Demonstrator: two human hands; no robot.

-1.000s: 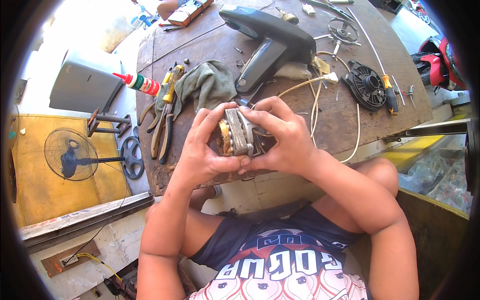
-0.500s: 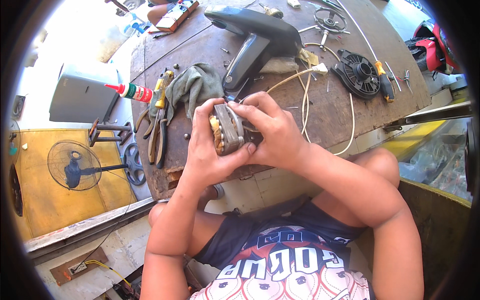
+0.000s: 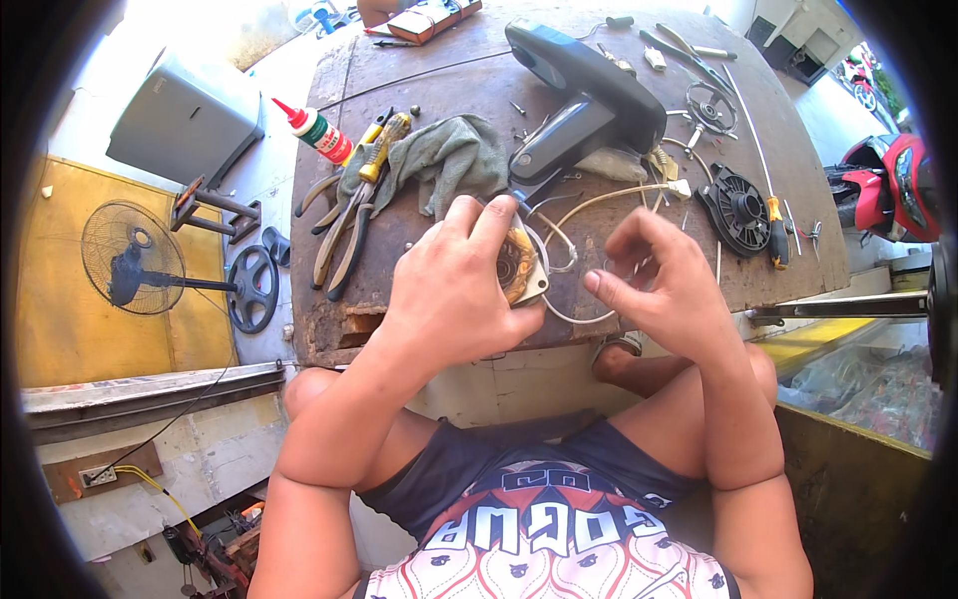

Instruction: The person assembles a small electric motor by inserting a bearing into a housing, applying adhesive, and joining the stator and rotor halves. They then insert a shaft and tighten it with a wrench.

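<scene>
My left hand [image 3: 454, 275] grips a small fan motor [image 3: 519, 265] over the near edge of the wooden table. Brownish windings ring its dark round centre, and a pale metal corner plate shows beside them. My fingers and palm cover its left part. A white cord [image 3: 579, 320] curves on the table just beyond the motor. To the right, my right hand [image 3: 664, 285] is raised apart from the motor, its thumb and forefinger curved with a gap between them. Small shiny bits show through that gap; whether they lie on the table behind is hard to make out.
Pliers [image 3: 344, 240], a grey-green rag [image 3: 449, 160] and a glue bottle [image 3: 324, 135] lie at the left. Beyond my hands is a black fan stand [image 3: 584, 120]. A round black housing [image 3: 738, 208], a screwdriver [image 3: 776, 235] and a ring-shaped bracket [image 3: 711, 105] lie at the right.
My right hand has come off the motor and moved right. The motor has turned in my left hand, so its windings and centre now show. The whole view has also shifted.
</scene>
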